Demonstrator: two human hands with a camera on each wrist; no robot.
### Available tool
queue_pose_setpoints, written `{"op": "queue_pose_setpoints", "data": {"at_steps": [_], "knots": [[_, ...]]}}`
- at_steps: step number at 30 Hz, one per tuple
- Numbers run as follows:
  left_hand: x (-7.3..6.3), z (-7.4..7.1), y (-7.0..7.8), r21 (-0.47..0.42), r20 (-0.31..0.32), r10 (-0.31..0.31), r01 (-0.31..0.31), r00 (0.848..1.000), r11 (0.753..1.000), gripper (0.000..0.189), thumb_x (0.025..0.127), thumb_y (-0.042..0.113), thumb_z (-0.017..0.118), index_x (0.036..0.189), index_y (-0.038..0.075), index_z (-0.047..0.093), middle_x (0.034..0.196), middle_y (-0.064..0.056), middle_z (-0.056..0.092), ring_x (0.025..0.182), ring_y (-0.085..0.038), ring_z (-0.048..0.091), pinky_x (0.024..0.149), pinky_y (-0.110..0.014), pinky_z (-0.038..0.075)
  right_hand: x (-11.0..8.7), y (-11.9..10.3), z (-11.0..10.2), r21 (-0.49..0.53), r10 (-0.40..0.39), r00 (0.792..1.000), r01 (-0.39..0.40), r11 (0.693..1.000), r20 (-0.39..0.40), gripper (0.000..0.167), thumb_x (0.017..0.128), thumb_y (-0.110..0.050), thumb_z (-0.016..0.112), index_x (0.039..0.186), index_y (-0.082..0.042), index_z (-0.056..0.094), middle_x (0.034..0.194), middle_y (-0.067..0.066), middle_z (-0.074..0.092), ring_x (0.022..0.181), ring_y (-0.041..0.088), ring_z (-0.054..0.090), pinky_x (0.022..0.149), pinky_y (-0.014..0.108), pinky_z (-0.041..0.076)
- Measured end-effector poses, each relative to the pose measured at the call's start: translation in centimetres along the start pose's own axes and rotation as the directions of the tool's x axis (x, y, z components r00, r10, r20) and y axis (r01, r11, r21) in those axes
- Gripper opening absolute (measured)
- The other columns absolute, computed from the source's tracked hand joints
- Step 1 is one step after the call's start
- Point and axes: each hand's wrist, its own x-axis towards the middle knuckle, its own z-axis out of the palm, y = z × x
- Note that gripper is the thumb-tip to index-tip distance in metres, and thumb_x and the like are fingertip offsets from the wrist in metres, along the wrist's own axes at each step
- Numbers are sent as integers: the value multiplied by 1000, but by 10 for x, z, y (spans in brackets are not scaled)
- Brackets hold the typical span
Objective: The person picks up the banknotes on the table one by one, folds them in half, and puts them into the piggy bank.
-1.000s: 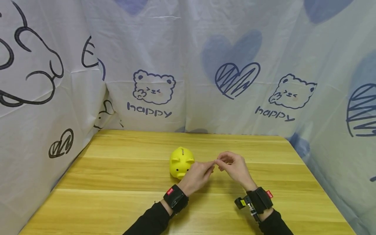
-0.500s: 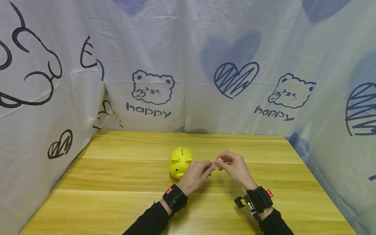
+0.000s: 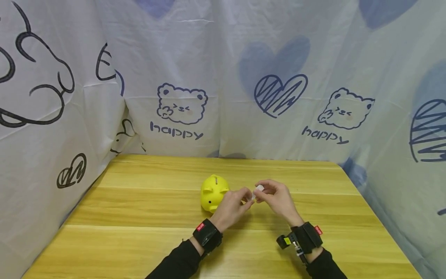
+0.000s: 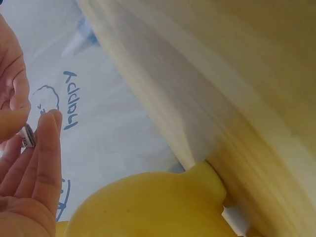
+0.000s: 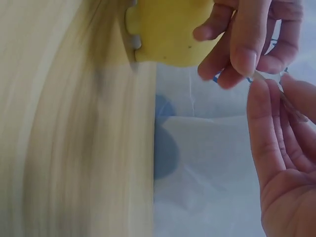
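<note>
A small thin whitish piece [image 3: 260, 188], its kind too small to tell, is pinched between both hands above the table. My left hand [image 3: 231, 203] holds its near-left end with thumb and fingers, just right of a yellow piggy bank [image 3: 213, 192]. My right hand [image 3: 278, 197] pinches the other end with thumb and forefinger. In the left wrist view the piece [image 4: 28, 137] shows a thin dark edge between the fingertips. Seen from the right wrist, the piece [image 5: 294, 109] runs as a narrow strip between the two hands. The left hand partly hides the piggy bank's face.
The wooden table [image 3: 139, 217] has light and dark stripes. A white cloth [image 3: 230, 128] printed with hearts and bears hangs behind it and at both sides. The coin slot [image 3: 216, 180] on the piggy bank faces up.
The whitish piece, hardly visible a second ago, now shows between the hands. The left fingers have drawn back and bent slightly. The piggy bank stands where it was.
</note>
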Motion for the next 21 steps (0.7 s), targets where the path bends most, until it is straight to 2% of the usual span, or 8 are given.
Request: {"op": "queue_pose_setpoints", "data": {"at_steps": [5,13,16,19,21], "knots": [[-1,0,0,-42,-6,-3,3,1000,999,7,92,7,66,96,9,61,90,-5,73,81,-12,72,69,-14,54,2,1,3,62,25,998,-28,998,49,34,90,-23,72,116,-1,67,101,17,71,80,19,71,77,47,58],[-2,2,-3,-80,47,0,4,999,997,15,92,4,61,104,10,54,101,-9,73,88,-12,71,72,-18,56,1,1,5,187,-36,992,13,982,118,27,94,-17,66,115,0,69,111,23,69,89,15,71,77,35,59],[-2,1,-3,-84,60,-6,11,998,996,17,93,5,59,107,11,52,108,-12,73,80,-7,69,69,-14,54,1,2,7,177,-33,992,12,984,121,26,95,-18,66,114,-2,70,111,22,69,90,15,71,78,38,59],[-1,0,-2,-69,60,-12,16,998,998,14,96,6,56,108,11,51,111,-13,72,67,-1,62,64,-10,50,2,2,8,122,-25,993,10,993,118,22,94,-17,66,111,-4,72,109,19,70,91,14,70,78,40,59],[0,-1,-2,-61,59,-15,19,998,998,12,97,7,55,108,10,51,114,-14,71,65,0,59,64,-10,50,3,2,10,86,-10,993,0,996,115,19,94,-14,66,110,-4,72,108,19,70,91,14,70,78,42,58]]}}
